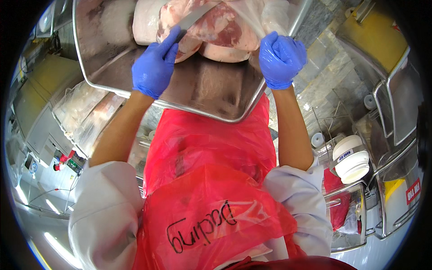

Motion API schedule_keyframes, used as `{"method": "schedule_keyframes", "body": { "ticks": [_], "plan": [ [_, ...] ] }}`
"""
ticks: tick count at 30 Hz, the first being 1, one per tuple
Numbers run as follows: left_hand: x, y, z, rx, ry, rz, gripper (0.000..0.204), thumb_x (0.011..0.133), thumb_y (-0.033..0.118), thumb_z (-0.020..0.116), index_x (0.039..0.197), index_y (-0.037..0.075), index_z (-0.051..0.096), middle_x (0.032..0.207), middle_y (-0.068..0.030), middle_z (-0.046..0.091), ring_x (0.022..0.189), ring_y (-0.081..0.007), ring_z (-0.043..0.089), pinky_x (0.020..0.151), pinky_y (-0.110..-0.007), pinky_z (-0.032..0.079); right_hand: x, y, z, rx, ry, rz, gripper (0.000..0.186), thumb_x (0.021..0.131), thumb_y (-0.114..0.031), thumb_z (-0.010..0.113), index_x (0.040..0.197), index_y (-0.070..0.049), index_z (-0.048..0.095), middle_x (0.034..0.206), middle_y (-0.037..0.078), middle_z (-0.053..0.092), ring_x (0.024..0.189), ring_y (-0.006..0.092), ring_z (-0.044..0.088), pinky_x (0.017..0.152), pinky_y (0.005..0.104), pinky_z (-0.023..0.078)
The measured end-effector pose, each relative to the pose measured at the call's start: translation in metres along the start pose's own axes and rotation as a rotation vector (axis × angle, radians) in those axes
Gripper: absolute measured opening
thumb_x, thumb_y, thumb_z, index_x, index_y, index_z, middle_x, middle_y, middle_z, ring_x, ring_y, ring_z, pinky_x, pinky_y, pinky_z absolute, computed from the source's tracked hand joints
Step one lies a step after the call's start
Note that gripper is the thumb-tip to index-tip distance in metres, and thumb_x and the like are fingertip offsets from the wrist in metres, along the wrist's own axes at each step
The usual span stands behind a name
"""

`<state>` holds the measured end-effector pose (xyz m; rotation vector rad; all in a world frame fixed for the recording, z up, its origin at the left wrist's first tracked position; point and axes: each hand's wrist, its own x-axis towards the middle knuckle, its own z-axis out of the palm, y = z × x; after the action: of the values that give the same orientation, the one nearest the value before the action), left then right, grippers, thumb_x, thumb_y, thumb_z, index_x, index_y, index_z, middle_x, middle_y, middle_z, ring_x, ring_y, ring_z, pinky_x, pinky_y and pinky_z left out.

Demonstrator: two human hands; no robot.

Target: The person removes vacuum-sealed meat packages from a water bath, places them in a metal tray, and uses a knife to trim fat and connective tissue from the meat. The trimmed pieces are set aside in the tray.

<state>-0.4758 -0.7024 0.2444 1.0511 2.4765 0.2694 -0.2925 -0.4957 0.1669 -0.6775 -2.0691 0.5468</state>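
Note:
My left hand (155, 67), in a blue glove, is closed round the dark handle of a knife (198, 15), index finger stretched along it. The knife's blade points up and to the right, over a large cut of raw meat (220, 29) with pale fat. My right hand (282, 58), gloved in blue too, is a fist gripping clear plastic film (252, 17), which stretches from it across the top of the meat. More pale pieces of meat (146, 22) lie beside and below this cut, in a deep metal tub (211, 92) in front of me.
Against the tub's near rim is my red plastic apron (207, 148). A plastic-lined container (85, 114) with wrapped contents stands at left. On the right are a white bucket (351, 157) in a wire holder, metal rails (382, 108) and a yellowish-topped metal unit (373, 36).

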Motion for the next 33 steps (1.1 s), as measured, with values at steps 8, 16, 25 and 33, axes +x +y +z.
{"method": "schedule_keyframes", "body": {
  "ticks": [8, 16, 25, 33],
  "plan": [
    [-0.030, -0.021, 0.063, 0.027, 0.187, -0.077, 0.041, 0.095, 0.023, 0.063, 0.134, 0.035, 0.061, 0.084, -0.0074, 0.064, 0.067, -0.0259, 0.063, 0.062, -0.038, 0.051, -0.004, -0.005, -0.007, -0.063, -0.013, 0.119, 0.042, 0.071, 0.007, 0.065, 0.054, -0.011, 0.031, 0.049, 0.006, 0.034, 0.040, 0.0246, 0.034, 0.043, 0.0381, 0.028],
    [-0.018, -0.028, 0.087, -0.097, -0.047, -0.158, 0.044, 0.098, 0.022, 0.059, 0.141, 0.031, 0.054, 0.100, -0.0132, 0.065, 0.087, -0.0306, 0.067, 0.075, -0.040, 0.053, -0.007, -0.007, -0.003, -0.246, 0.092, 0.189, 0.041, 0.073, 0.005, 0.065, 0.053, -0.010, 0.033, 0.050, 0.006, 0.034, 0.041, 0.0245, 0.034, 0.042, 0.0383, 0.028],
    [0.036, -0.026, -0.018, -0.160, -0.222, 0.022, 0.042, 0.098, 0.030, 0.055, 0.140, 0.028, 0.054, 0.109, -0.0233, 0.066, 0.099, -0.0420, 0.064, 0.084, -0.048, 0.051, 0.042, -0.042, -0.004, -0.455, -0.293, 0.087, 0.027, 0.075, -0.022, 0.074, 0.097, -0.013, 0.061, 0.083, 0.005, 0.059, 0.075, 0.0233, 0.058, 0.073, 0.0424, 0.040],
    [0.104, -0.017, -0.070, 0.062, -0.346, 0.244, 0.039, 0.099, 0.036, 0.052, 0.135, 0.023, 0.058, 0.107, -0.0222, 0.068, 0.097, -0.0411, 0.065, 0.086, -0.046, 0.051, 0.065, -0.020, 0.047, -0.879, -0.774, -0.076, 0.082, 0.076, -0.038, 0.074, 0.145, -0.007, 0.041, 0.122, 0.013, 0.058, 0.120, 0.0297, 0.055, 0.105, 0.0442, 0.036]
  ]
}}
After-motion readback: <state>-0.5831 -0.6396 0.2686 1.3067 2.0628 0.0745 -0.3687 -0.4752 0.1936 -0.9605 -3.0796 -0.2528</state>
